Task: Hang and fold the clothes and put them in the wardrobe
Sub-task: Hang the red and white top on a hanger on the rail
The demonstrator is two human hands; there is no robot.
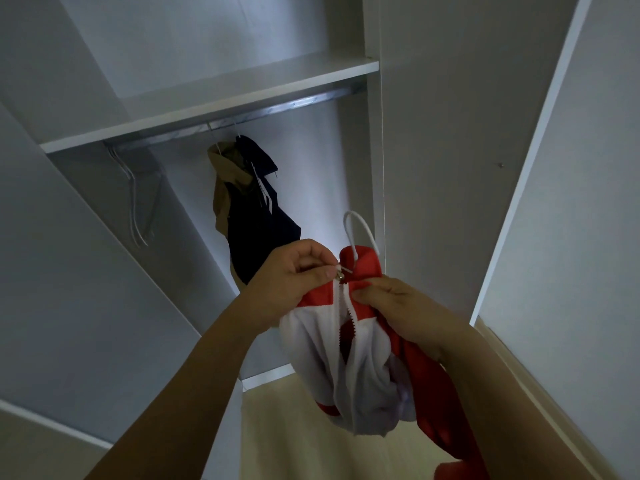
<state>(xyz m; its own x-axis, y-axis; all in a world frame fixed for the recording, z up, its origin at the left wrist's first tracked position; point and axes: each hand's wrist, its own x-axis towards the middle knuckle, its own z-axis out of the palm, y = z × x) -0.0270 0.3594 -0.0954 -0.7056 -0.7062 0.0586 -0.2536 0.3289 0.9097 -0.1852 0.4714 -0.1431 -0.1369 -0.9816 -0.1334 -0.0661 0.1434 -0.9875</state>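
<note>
Wardrobe (104, 306) open, doors swung out both sides. Rail (277, 109) runs under the shelf (214, 109). On the rail: empty hangers (138, 199) bunched far left, then a tan top (221, 188) w/ a navy hoodie (256, 220) just beside it, touching, mid-rail. Right end of rail is bare.

Jacket (346, 358), red & white, is held up in front of the wardrobe, below rail level, already on a white hanger (356, 230) whose hook pokes out above the collar. Left hand (294, 275) is closed, thumb & forefinger pinching the zip pull (341, 275) at the top of the zip. Right hand (391, 306) is closed round the red fabric just right of the zip, near the collar.

Zip gapes a bit lower down. Jacket's bottom and a red sleeve are bunched; sleeve runs off frame bottom. Hanger's shoulders hidden inside the jacket. Lower parts of the hung clothes are blocked by the left hand.
</note>
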